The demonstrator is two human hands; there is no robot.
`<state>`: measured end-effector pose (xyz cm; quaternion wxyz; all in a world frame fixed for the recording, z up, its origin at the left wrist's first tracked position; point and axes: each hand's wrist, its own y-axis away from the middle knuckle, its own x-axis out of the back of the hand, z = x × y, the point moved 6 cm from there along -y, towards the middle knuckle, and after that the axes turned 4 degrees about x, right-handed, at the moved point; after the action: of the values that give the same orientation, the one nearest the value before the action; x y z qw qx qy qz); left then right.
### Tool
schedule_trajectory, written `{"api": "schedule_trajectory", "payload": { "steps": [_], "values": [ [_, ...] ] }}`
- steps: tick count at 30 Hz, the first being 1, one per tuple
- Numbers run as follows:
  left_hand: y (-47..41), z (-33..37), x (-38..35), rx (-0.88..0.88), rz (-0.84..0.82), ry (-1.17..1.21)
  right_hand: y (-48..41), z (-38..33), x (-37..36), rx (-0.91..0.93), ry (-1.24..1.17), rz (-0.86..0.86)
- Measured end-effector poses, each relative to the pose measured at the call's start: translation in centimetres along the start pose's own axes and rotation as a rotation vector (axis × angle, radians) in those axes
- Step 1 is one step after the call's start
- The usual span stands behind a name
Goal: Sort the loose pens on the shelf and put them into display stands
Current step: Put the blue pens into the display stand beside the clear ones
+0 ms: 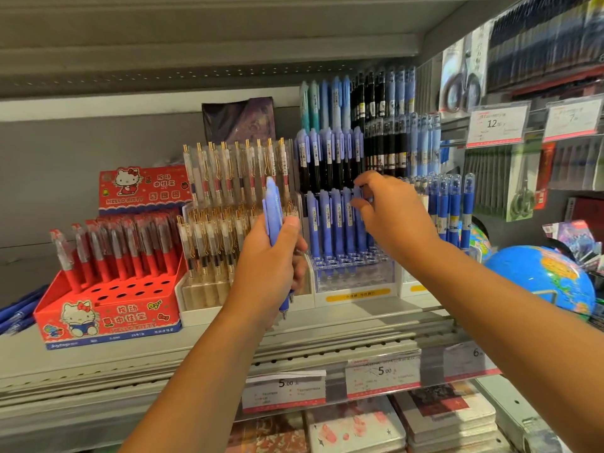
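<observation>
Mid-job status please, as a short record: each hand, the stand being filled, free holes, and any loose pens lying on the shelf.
left hand: grips a bunch of blue pens, tips down
right hand: pinches the top of one blue pen standing in the clear stand
clear stand: row of blue pens at the back, front holes free
red box: red pens at the back, front holes free
loose pens: blue, lying on the shelf at far left

Bare forearms [202, 371], left hand [268, 256], right hand [395, 214] (both bare)
</observation>
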<state>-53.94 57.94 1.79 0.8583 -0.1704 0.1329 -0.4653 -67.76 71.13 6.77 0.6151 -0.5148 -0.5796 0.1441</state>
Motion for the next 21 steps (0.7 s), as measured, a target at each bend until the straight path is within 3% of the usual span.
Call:
{"api": "schedule_trajectory", "payload": {
  "steps": [6, 16, 19, 21],
  "values": [
    [0.3, 0.1, -0.5, 0.003, -0.078, -0.104, -0.1, -0.1, -0.2, 0.010, 0.113, -0.005],
    [0.2, -1.0, -1.0, 0.139, -0.167, -0.049, 0.8, 0.0, -0.5, -0.021, 0.171, -0.075],
    [0.1, -1.3, -0.9, 0.192, -0.174, 0.036, 1.2, -0.5, 0.0, 0.006, 0.149, 0.019],
    [0.2, -1.1, -1.0, 0.204, -0.182, 0.132, 1.6, -0.8, 0.5, 0.027, -0.052, 0.115]
  ]
}}
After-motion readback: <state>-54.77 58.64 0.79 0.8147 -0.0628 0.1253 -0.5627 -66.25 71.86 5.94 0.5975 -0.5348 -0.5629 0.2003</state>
